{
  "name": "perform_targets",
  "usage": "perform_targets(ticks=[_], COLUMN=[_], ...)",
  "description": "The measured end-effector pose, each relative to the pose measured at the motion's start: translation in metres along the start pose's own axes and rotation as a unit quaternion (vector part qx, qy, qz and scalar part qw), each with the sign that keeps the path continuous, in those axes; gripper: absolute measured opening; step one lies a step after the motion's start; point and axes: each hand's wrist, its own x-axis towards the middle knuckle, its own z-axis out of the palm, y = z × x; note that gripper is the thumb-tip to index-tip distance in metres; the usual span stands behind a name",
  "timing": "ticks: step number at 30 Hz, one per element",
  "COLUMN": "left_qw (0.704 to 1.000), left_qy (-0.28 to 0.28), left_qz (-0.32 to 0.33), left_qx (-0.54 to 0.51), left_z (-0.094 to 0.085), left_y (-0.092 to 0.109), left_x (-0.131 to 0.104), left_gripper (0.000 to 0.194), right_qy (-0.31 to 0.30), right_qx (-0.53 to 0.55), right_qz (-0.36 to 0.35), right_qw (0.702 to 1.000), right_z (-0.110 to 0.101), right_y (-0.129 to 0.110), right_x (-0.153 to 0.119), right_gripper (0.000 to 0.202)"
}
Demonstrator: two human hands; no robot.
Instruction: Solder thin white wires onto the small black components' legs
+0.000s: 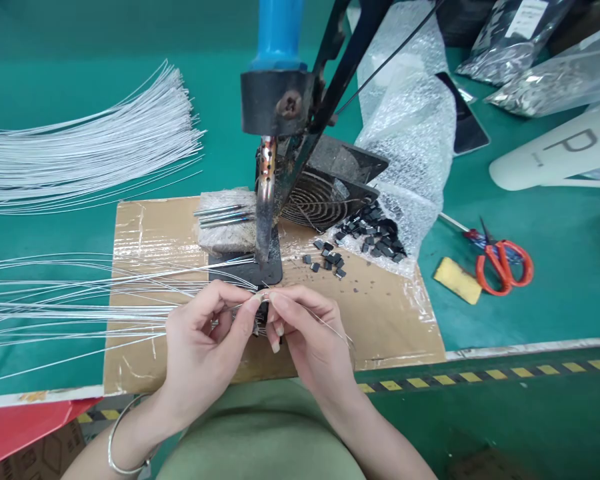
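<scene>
My left hand [205,340] is closed, its thumb and index finger pinching a thin white wire near its end. My right hand [313,327] is closed too, its fingertips meeting the left ones; a thin silvery wire [325,323], which looks like solder wire, runs back from them across the hand. Just above the fingers, a soldering iron [265,200] with a blue handle hangs tip down in a black stand. White wires [145,310] run in from the left, under and beside my left hand. What lies between the fingertips is mostly hidden.
A cardboard sheet [390,327] covers the work area. Small black connectors [370,233] spill from bubble wrap [405,120] beside a black fan [320,200]. Red-handled scissors [503,267] and a yellow sponge [457,280] lie right. A large white wire bundle [90,150] lies upper left.
</scene>
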Motion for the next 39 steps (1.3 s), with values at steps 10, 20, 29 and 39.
perform_targets(ticks=[10, 20, 29, 39], left_qw=[1.000, 1.000, 0.998, 0.996], left_qy=[0.006, -0.009, -0.008, 0.009], left_qz=[0.002, 0.023, 0.050, 0.079], left_qx=[-0.007, 0.002, 0.023, 0.050], left_z=[0.001, -0.002, -0.002, -0.002], left_y=[0.003, 0.004, 0.003, -0.003], left_x=[0.004, 0.005, 0.006, 0.002], left_gripper=[0.010, 0.012, 0.014, 0.013], right_qy=[0.000, -0.018, -0.028, -0.022], right_qx=[-0.022, -0.052, -0.049, -0.054], right_qz=[-0.004, -0.034, -0.032, -0.031], right_qw=[1.000, 0.998, 0.998, 0.998], right_z=[-0.004, -0.008, -0.009, -0.009], right_y=[0.000, 0.002, 0.001, -0.002], right_x=[-0.001, -0.004, -0.005, -0.005], right_gripper=[0.018, 0.004, 0.004, 0.003])
